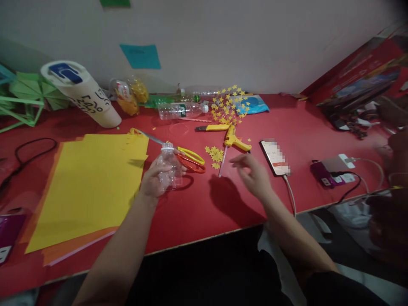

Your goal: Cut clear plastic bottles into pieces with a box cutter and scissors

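My left hand (152, 178) is wrapped round a small clear plastic bottle (169, 172) and holds it upright, neck up, over the red table. Scissors (191, 161) with red and yellow handles lie just behind the bottle, their blades pointing back to the left. My right hand (253, 174) hovers above the table with nothing visible in it, its fingers loosely bent and apart. Close to its fingertips are a yellow glue gun (234, 139) with a clear glue stick (223, 159) and a small pile of yellow paper stars (214, 155).
Yellow paper sheets (92, 182) cover the left side. Behind stand a white tumbler (86, 95), a lying plastic bottle (174, 111), a yellow utility knife (213, 127) and a cluster of stars (226, 106). On the right lie a phone (274, 157) on its cable and a purple power strip (323, 174).
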Demonstrator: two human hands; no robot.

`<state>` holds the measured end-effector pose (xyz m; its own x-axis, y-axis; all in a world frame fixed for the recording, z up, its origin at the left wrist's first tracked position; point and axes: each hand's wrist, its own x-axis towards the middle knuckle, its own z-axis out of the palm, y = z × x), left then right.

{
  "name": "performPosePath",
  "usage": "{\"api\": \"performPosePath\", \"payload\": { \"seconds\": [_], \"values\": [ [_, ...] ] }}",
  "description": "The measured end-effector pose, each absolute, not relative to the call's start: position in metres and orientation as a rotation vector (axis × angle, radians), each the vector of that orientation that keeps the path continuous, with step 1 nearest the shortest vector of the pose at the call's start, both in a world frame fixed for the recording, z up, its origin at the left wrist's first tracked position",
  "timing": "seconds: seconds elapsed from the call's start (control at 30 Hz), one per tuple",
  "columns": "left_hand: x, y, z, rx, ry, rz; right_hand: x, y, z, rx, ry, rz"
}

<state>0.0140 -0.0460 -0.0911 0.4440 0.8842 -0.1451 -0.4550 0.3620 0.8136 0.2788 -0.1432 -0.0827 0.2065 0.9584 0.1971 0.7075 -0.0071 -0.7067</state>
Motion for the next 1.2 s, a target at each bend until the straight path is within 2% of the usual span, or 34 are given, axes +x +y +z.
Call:
{"api": "performPosePath", "payload": {
  "seconds": [0.07, 0.13, 0.3, 0.37, 0.53, 0.73, 0.93, 1.07, 1.2],
  "values": [
    [0.014, -0.046, -0.091, 0.78, 0.643, 0.954, 0.243, -0.129, -0.08, -1.537, -1.819, 0.639],
    [0.013, -0.046, -0.091, 0.793, 0.627, 0.94, 0.213, -0.112, -0.079, -1.397, -1.956, 0.598],
    [0.011, -0.044, -0.092, 0.803, 0.652, 0.927, 0.18, -0.082, -0.08, -1.489, -2.05, 0.579],
    [0.01, -0.044, -0.091, 0.801, 0.655, 0.949, 0.183, -0.078, -0.082, -1.452, -2.016, 0.626],
    [0.009, -0.048, -0.084, 0.831, 0.627, 0.931, 0.205, -0.076, -0.087, -1.286, -1.643, 0.993],
    [0.009, -0.053, -0.084, 0.87, 0.55, 0.818, 0.198, -0.076, -0.094, -1.415, -1.472, 1.284],
    [0.013, -0.056, -0.086, 0.961, 0.507, 0.661, 0.183, -0.077, -0.112, -1.384, -1.316, 1.359],
    [0.012, -0.05, -0.085, 0.899, 0.558, 0.806, 0.197, -0.075, -0.105, -1.322, -1.17, 1.219],
    [0.01, -0.033, -0.097, 0.741, 0.78, 1.126, 0.222, -0.076, -0.087, -1.267, -1.304, 1.297]
  ]
}}
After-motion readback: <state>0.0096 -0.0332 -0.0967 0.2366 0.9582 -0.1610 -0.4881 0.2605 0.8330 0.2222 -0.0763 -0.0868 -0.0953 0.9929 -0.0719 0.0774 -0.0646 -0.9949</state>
